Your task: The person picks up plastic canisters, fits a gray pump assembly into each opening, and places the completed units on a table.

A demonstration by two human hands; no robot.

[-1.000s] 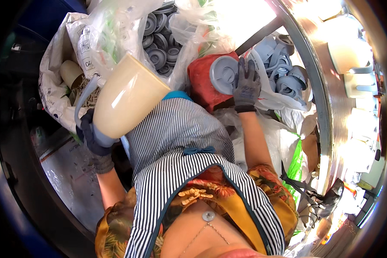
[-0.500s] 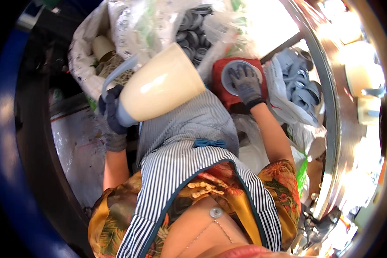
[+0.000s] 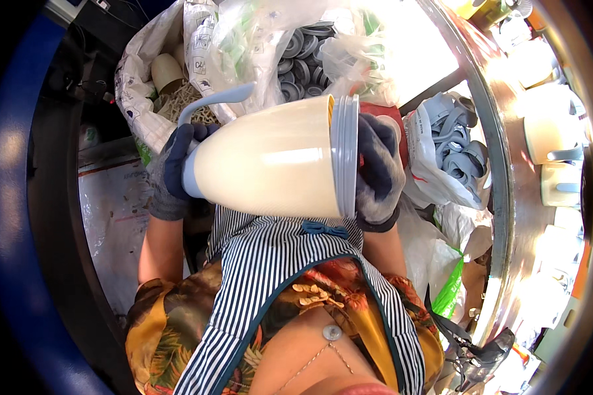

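Note:
A cream plastic jug [image 3: 267, 158] lies sideways above my lap, its wide end to the right. My left hand [image 3: 171, 172], in a dark blue and grey glove, is wrapped round the narrow end by the grey-blue collar [image 3: 190, 172]. From that end curves a grey-blue handle [image 3: 221, 99]. At the wide end sits a round grey-blue ribbed base piece [image 3: 346, 157], slightly tilted, with a gap along its upper edge. My gloved right hand [image 3: 381, 172] grips this piece from the outer side with bent fingers; its palm side is partly hidden.
Ahead stands a plastic bag of round grey parts [image 3: 303, 62]. To its left, a white sack [image 3: 135, 99] holds a cream piece and stringy beige material. A white bag of grey-blue handles [image 3: 458, 141] hangs at the right, beside a metal-edged table [image 3: 501, 171] with several cream jugs [image 3: 540, 131].
My right hand has lifted the round grey-blue base piece off the red surface and brought it against the jug's wide end. The jug has swung level and moved slightly nearer to me.

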